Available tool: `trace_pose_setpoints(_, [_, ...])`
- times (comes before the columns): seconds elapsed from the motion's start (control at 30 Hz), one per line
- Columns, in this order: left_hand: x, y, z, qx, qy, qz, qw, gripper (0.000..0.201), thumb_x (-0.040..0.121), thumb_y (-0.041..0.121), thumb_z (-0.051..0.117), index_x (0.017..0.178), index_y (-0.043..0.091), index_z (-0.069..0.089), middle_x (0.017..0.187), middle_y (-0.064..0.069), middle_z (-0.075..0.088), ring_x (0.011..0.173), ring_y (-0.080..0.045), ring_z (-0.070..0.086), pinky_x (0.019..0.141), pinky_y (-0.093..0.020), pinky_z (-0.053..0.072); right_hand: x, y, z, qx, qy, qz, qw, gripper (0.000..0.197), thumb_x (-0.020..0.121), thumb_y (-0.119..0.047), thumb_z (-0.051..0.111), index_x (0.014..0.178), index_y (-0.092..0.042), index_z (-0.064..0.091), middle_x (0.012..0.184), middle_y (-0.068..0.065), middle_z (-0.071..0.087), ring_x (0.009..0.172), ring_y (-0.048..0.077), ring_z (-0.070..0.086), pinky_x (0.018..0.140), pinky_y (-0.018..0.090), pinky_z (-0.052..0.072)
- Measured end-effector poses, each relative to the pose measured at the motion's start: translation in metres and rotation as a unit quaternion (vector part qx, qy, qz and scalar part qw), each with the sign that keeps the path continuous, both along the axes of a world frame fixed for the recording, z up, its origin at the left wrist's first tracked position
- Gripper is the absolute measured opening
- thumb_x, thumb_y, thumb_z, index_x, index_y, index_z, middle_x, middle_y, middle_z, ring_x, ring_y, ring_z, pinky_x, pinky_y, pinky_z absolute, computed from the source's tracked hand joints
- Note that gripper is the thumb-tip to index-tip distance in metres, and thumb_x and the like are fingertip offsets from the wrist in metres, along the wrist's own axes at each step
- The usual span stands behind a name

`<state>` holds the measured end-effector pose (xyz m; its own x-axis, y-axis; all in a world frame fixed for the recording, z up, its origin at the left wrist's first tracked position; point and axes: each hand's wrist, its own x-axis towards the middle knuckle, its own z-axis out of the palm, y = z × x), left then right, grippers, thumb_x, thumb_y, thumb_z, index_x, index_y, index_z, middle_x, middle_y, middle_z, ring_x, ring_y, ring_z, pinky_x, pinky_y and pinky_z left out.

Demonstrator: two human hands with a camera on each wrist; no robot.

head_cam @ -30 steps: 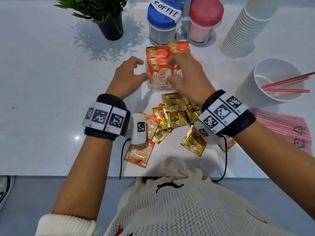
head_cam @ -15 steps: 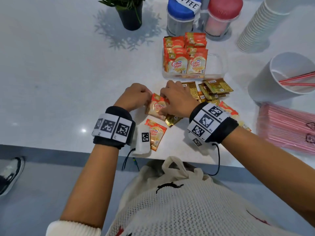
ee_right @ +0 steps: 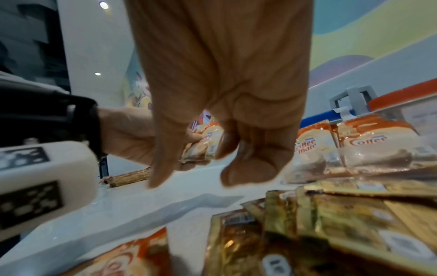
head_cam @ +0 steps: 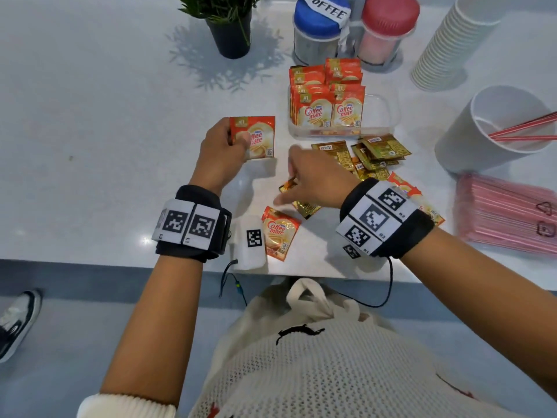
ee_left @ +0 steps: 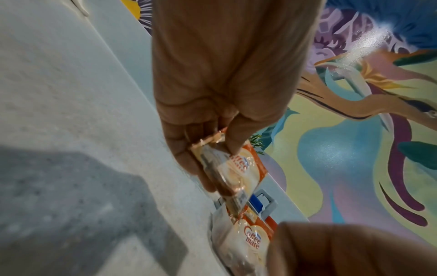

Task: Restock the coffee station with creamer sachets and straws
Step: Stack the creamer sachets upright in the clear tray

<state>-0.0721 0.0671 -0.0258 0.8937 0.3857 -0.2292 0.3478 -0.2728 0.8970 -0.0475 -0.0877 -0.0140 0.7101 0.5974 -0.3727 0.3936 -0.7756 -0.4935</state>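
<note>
My left hand (head_cam: 238, 140) pinches one orange Coffee mate sachet (head_cam: 256, 137) by its left edge and holds it upright above the counter, left of the clear container (head_cam: 388, 116). In the left wrist view the thumb and fingers (ee_left: 212, 142) clamp that sachet (ee_left: 238, 168). Upright sachets (head_cam: 328, 110) fill the container's left half. My right hand (head_cam: 289, 188) hovers low over the loose sachets (head_cam: 373, 152), fingers hanging down (ee_right: 160, 168) with nothing between them. Another sachet (head_cam: 278, 233) lies near the counter's front edge. Red straws (head_cam: 524, 131) lean in a white cup (head_cam: 482, 152).
A pink pack of straws (head_cam: 506, 212) lies at the right edge. At the back stand a stack of paper cups (head_cam: 452, 40), a blue-lidded jar (head_cam: 319, 25), a red-lidded jar (head_cam: 388, 22) and a potted plant (head_cam: 229, 28). The counter's left part is bare white.
Both hands came back from the container to the loose pile. My left hand has since lifted one sachet up and to the left; my right hand let go and stays over the pile.
</note>
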Motion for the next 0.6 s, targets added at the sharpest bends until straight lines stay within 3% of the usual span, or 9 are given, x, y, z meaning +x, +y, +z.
trace_pose_setpoints(0.1, [0.0,-0.003,0.001,-0.029,-0.016,0.013,0.999,0.025,0.095,0.009,0.047,0.118,0.002,0.054,0.113,-0.013,0.063,0.099,-0.024,0.063,0.082,-0.033,0.055,-0.019,0.005,-0.01,-0.061,0.051,0.104,0.991,0.053,0.069,-0.044,0.075,0.096,-0.016,0.038,0.087,-0.004,0.044,0.077,0.014,0.043,0.057,0.024,0.033])
trace_pose_setpoints(0.2, [0.002,-0.008,0.004,-0.028,-0.025,0.0,0.999,0.021,0.092,0.008,0.051,0.11,0.005,0.062,0.11,-0.014,0.067,0.101,-0.026,0.066,0.09,-0.039,0.054,-0.033,0.009,-0.02,-0.123,-0.026,0.168,0.978,0.061,0.071,-0.042,0.074,0.113,-0.009,0.045,0.114,0.006,0.045,0.099,0.022,0.046,0.07,0.03,0.034])
trace_pose_setpoints(0.3, [0.005,-0.008,0.005,-0.022,-0.026,-0.017,0.999,0.017,0.09,0.009,0.052,0.099,0.013,0.066,0.103,-0.012,0.069,0.099,-0.027,0.067,0.093,-0.044,0.052,-0.032,0.01,-0.022,-0.131,-0.038,0.173,0.975,0.046,0.078,-0.035,0.069,0.11,-0.008,0.049,0.115,0.009,0.048,0.11,0.025,0.047,0.073,0.032,0.033])
trace_pose_setpoints(0.4, [0.007,-0.007,0.004,-0.03,-0.027,-0.012,0.999,0.018,0.09,0.007,0.049,0.093,0.016,0.064,0.1,-0.012,0.068,0.098,-0.029,0.066,0.091,-0.046,0.053,-0.017,0.0,-0.014,-0.063,0.006,0.125,0.99,0.015,0.087,-0.018,0.059,0.091,-0.015,0.045,0.097,0.005,0.053,0.091,0.021,0.051,0.066,0.023,0.035])
trace_pose_setpoints(0.5, [0.008,-0.01,0.003,-0.055,-0.016,-0.024,0.998,0.021,0.092,0.002,0.044,0.097,0.013,0.06,0.099,-0.01,0.065,0.093,-0.025,0.065,0.077,-0.032,0.057,0.004,-0.017,0.007,0.028,0.027,0.06,0.997,0.016,0.086,-0.012,0.06,0.081,-0.018,0.046,0.083,-0.003,0.051,0.071,0.011,0.048,0.055,0.016,0.031])
trace_pose_setpoints(0.6, [0.01,-0.022,0.004,-0.079,-0.016,-0.06,0.995,0.022,0.093,0.002,0.041,0.102,0.012,0.059,0.099,-0.007,0.065,0.085,-0.017,0.064,0.066,-0.022,0.054,0.022,-0.033,0.02,0.137,0.027,-0.045,0.989,0.009,0.083,-0.012,0.065,0.081,-0.012,0.057,0.08,-0.001,0.056,0.052,-0.001,0.053,0.051,0.009,0.04])
